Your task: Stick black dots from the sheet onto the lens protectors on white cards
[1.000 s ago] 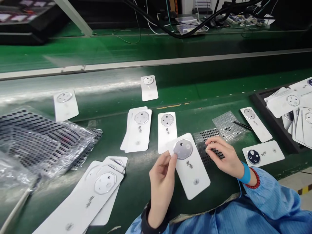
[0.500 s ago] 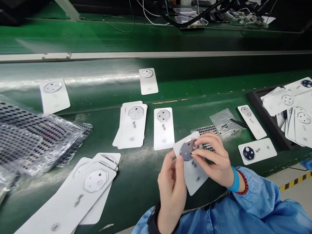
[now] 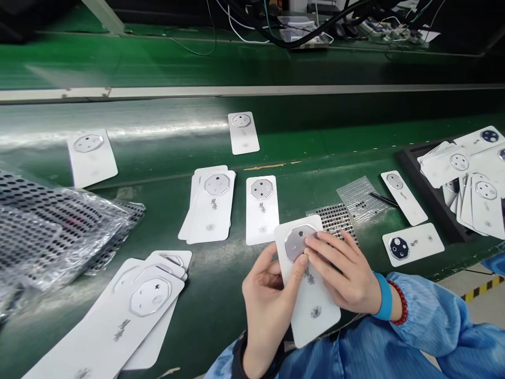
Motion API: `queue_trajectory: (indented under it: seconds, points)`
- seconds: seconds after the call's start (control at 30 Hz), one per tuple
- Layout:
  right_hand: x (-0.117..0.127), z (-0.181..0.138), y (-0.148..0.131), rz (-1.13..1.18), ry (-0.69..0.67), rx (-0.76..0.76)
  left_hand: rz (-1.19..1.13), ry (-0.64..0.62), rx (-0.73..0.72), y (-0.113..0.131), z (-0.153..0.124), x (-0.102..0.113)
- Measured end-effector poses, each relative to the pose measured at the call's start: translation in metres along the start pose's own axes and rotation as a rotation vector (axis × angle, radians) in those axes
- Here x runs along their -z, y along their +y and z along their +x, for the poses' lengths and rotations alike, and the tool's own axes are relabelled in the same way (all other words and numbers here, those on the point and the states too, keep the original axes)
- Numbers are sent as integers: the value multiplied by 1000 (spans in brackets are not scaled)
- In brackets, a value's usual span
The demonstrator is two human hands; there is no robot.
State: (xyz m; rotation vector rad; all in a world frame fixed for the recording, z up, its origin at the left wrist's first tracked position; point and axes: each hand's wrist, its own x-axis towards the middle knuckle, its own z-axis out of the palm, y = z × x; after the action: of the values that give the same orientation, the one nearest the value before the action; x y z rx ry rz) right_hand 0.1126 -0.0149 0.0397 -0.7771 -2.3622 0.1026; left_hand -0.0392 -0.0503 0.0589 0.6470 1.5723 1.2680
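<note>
A white phone back cover point(image 3: 317, 321), with a silver octagonal camera ring point(image 3: 295, 239) at its upper end, is tilted above the near bench edge. My left hand point(image 3: 265, 302) grips its left side, thumb across the front and fingers behind. The fingertips of my right hand point(image 3: 351, 276) press together at the right part of the ring, and its palm covers the cover's right edge. Whatever lies beneath those fingertips is hidden. Just beyond my right hand is a sheet of small black round parts point(image 3: 333, 218) on the green bench.
More covers lie in stacks at near left point(image 3: 106, 326) and centre point(image 3: 211, 205). Single covers point(image 3: 262, 221) are spread about. At right stand a black tray point(image 3: 445, 208) of covers, a bubble sheet point(image 3: 365, 197) and a black pen-like tool point(image 3: 383, 199). Plastic-wrapped perforated sheets point(image 3: 59, 221) lie left.
The cover has turned more upright and come slightly nearer me. My right fingers have gone from pinching at the ring's right edge to lying flatter over it. More of the black-part sheet shows.
</note>
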Motion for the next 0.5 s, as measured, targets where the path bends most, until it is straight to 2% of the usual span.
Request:
queue_trajectory:
  seconds: [0.07,0.13,0.23,0.4,0.5]
  points:
    - [1,0,4,224,-25,-23,-20,-1,49,2,1,1]
    - [-1,-1,5,385,0,-67,-42,51,38,4,2,1]
    - [-7,-3,1,465,54,-158,-58,143,-2,4,4,0]
    - [-10,2,-6,576,83,-378,-73,27,49,-5,11,4]
    - [-9,5,-6,649,90,-429,-70,22,56,-5,11,4]
